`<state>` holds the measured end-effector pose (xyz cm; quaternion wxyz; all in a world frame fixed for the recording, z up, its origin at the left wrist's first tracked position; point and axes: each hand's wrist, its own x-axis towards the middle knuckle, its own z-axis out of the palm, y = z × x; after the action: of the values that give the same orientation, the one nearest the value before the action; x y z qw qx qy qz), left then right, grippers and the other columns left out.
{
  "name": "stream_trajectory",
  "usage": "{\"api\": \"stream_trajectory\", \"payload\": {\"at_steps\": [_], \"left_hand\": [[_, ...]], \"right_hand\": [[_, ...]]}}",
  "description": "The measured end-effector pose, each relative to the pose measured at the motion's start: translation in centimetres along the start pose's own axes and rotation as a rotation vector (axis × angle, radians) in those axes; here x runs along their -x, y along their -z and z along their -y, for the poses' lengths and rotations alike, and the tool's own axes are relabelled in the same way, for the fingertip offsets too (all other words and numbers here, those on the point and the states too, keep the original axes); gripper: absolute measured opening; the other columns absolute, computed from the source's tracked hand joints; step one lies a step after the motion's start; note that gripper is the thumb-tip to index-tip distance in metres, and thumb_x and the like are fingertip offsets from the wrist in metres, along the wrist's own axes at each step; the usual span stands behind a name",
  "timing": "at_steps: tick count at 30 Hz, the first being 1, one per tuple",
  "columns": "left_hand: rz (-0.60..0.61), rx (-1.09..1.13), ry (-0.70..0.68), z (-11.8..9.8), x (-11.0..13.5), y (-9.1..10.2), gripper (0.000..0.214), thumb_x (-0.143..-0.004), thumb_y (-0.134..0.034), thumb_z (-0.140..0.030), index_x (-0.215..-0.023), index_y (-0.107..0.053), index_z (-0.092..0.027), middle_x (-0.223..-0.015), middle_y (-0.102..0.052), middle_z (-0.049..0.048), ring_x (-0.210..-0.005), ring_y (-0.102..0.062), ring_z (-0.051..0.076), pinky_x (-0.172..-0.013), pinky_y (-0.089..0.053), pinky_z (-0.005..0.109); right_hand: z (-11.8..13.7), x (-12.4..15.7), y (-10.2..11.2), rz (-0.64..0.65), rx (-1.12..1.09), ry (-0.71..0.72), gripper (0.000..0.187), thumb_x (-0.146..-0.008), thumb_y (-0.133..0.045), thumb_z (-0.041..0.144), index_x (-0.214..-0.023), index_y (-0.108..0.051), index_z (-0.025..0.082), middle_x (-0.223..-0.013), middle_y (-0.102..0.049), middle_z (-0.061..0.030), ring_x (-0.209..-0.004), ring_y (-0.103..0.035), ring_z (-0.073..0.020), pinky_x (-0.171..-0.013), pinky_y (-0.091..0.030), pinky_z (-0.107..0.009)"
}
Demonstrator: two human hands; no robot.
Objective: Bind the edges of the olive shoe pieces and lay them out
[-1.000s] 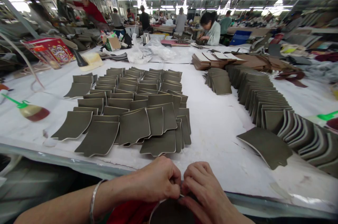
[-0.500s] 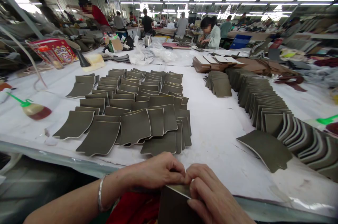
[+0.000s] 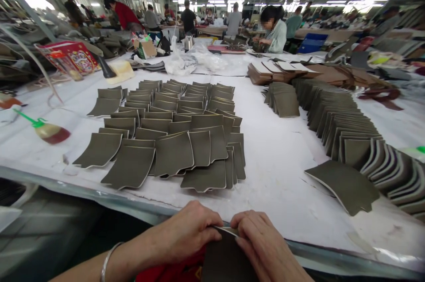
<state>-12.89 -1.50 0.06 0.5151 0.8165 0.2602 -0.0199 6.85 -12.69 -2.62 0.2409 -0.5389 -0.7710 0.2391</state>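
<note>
hands together at the counter edge: left hand and right hand keep pinching the dark piece, now flatter, its pale edge showing.

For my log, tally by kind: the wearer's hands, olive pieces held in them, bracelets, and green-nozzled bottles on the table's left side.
hands: 2 (left hand, right hand)
olive piece, pinched by both hands: 1
bracelet, on the left wrist: 1
green-nozzled bottle: 1
Total: 5
</note>
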Motion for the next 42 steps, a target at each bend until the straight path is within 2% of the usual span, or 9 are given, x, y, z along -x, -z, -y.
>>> {"api": "stream_trajectory", "payload": {"at_steps": [9,15,18,24,28,36,39,42], "left_hand": [[0.034,0.041,-0.027,0.2,0.0,-0.3,0.024,-0.086,-0.052,-0.014,-0.063,-0.046,-0.018,-0.058,-0.041,-0.0058,-0.06,-0.044,0.009,-0.058,-0.029,0.022],[0.008,-0.254,-0.08,-0.1,-0.5,-1.2,0.02,-0.092,-0.056,-0.016,-0.072,-0.06,-0.02,-0.074,-0.065,-0.002,-0.076,-0.058,0.015,-0.067,-0.035,0.025],[-0.005,-0.317,-0.081,0.0,-1.0,-2.2,0.02,-0.092,-0.061,-0.02,-0.072,-0.062,-0.02,-0.076,-0.068,-0.0009,-0.081,-0.06,0.017,-0.071,-0.037,0.025],[-0.023,-0.261,-0.088,0.5,-1.4,-3.6,0.029,-0.095,-0.057,-0.02,-0.066,-0.055,-0.018,-0.069,-0.062,-0.0023,-0.077,-0.059,0.015,-0.07,-0.038,0.024],[-0.034,-0.198,-0.085,0.5,-1.4,-3.4,0.031,-0.097,-0.054,-0.022,-0.066,-0.053,-0.018,-0.068,-0.059,-0.0031,-0.076,-0.057,0.014,-0.07,-0.037,0.024],[-0.035,-0.131,-0.038,1.0,-1.3,-3.6,0.027,-0.097,-0.055,-0.026,-0.074,-0.067,-0.019,-0.074,-0.066,-0.0013,-0.078,-0.06,0.015,-0.071,-0.037,0.025],[-0.054,-0.072,0.002,1.4,-1.2,-3.8,0.024,-0.096,-0.056,-0.025,-0.078,-0.072,-0.02,-0.077,-0.069,-0.0007,-0.077,-0.061,0.015,-0.071,-0.038,0.025],[-0.058,-0.015,0.031,1.8,-1.0,-3.9,0.025,-0.094,-0.056,-0.023,-0.075,-0.072,-0.018,-0.074,-0.068,-0.001,-0.073,-0.06,0.014,-0.069,-0.037,0.024]], "right_hand": [[0.1,0.1,-0.5,-0.003,0.119,0.006,0.02,-0.094,-0.039,0.004,-0.086,-0.041,0.022,-0.088,-0.056,-0.0014,-0.083,-0.049,-0.0182,-0.074,-0.037,-0.03],[-0.4,0.5,-1.3,0.027,0.15,0.013,0.02,-0.094,-0.038,0.002,-0.088,-0.044,0.021,-0.089,-0.058,-0.0025,-0.083,-0.048,-0.0185,-0.073,-0.036,-0.03],[-0.7,0.7,-1.9,0.029,0.147,0.019,0.019,-0.093,-0.04,0.003,-0.086,-0.044,0.02,-0.087,-0.057,-0.0027,-0.079,-0.047,-0.0187,-0.069,-0.035,-0.031],[-0.8,1.2,-1.5,0.015,0.045,-0.074,0.017,-0.094,-0.045,0.007,-0.083,-0.046,0.019,-0.086,-0.059,-0.0024,-0.082,-0.049,-0.0179,-0.072,-0.038,-0.031],[-0.5,1.3,-0.7,0.065,-0.059,-0.205,0.015,-0.09,-0.053,0.006,-0.096,-0.055,0.02,-0.097,-0.063,-0.0018,-0.09,-0.052,-0.0177,-0.079,-0.041,-0.031],[-0.7,1.0,-0.6,0.17,0.019,-0.122,0.016,-0.097,-0.048,0.011,-0.09,-0.059,0.021,-0.089,-0.065,0.0021,-0.086,-0.054,-0.0158,-0.083,-0.032,-0.033],[-1.2,1.5,0.0,0.195,0.057,-0.12,0.019,-0.098,-0.046,0.012,-0.086,-0.058,0.021,-0.083,-0.064,0.0037,-0.083,-0.054,-0.0146,-0.083,-0.029,-0.034],[-2.0,2.6,0.5,0.217,0.124,-0.095,0.022,-0.1,-0.044,0.013,-0.082,-0.055,0.02,-0.079,-0.061,0.0035,-0.079,-0.051,-0.0145,-0.079,-0.026,-0.034]]}}
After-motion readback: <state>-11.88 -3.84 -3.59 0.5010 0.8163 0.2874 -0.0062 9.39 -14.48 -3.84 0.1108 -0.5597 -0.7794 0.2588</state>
